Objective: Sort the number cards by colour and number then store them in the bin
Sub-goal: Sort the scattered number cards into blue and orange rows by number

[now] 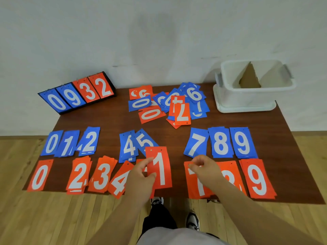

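My left hand (141, 175) pinches a red card showing 1 (160, 167) above the front middle of the brown table (109, 119). My right hand (203, 167) hovers over the red 7 pile (197, 184) with fingertips pinched together, and I see nothing held in them. Blue piles 0, 1, 2 (70, 143), 4, 5 (134, 145) and 7, 8, 9 (221, 143) form one row. Red piles 0 (39, 175), 2 (78, 175), 3 (101, 175), 4 (120, 181), 8 and 9 (257, 179) lie in front. An unsorted heap of mixed cards (169, 103) lies at the back.
A white plastic bin (247, 96) with a cardboard divider stands at the back right corner. A black flip scoreboard (77, 93) reading 0 9 3 2 stands at the back left. Wooden floor surrounds the table; my shoes show below its front edge.
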Available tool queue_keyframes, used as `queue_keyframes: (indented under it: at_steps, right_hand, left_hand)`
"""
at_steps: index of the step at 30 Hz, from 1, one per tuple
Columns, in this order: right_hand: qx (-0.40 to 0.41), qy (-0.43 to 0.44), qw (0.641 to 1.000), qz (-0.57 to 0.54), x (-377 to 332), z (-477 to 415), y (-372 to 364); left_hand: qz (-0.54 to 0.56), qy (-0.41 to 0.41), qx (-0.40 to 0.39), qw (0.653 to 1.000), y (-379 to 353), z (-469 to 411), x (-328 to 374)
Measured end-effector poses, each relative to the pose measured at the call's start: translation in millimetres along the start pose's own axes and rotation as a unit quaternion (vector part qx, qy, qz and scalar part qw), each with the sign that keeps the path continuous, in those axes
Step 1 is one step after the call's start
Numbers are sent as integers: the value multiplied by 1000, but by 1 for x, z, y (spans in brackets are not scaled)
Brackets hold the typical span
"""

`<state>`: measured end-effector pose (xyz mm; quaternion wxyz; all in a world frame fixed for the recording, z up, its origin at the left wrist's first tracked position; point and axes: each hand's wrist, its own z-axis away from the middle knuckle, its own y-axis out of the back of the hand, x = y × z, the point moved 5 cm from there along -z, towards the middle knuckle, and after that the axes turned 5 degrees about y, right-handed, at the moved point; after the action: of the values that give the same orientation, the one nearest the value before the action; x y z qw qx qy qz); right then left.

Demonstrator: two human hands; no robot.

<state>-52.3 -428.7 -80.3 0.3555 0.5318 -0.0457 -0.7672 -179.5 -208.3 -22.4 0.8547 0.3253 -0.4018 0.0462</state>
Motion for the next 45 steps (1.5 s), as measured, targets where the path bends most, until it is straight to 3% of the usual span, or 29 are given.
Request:
queue_keyframes:
  at_steps: [4, 13, 17, 24, 33, 38, 45]
  right_hand:
    - [-96, 57, 989, -96, -58, 11, -10]
    - [-98, 89, 988, -78, -118, 3, -56]
    - [-127, 102, 985, -53, -154, -4, -111]
    - [-147, 149, 978, 22, -234, -8, -259]
    - [-176, 174, 959, 141, -290, -28, -443]
    - [-167, 150, 945, 239, -285, -47, -493]
    - [-144, 168, 897, 383, -274, -59, -525]
  left_hand:
    - [15, -29, -16, 999, -3, 0, 17]
    - [32, -58, -17, 998, 49, -13, 25]
    - [70, -45, 22, 996, 103, -33, -5]
    - [43, -17, 71, 996, 236, -80, -89]
    - [-129, -22, 62, 989, 361, -156, -188]
    - [-212, -23, 18, 977, 369, -202, -223]
    - [-296, -36, -18, 954, 353, -231, -250]
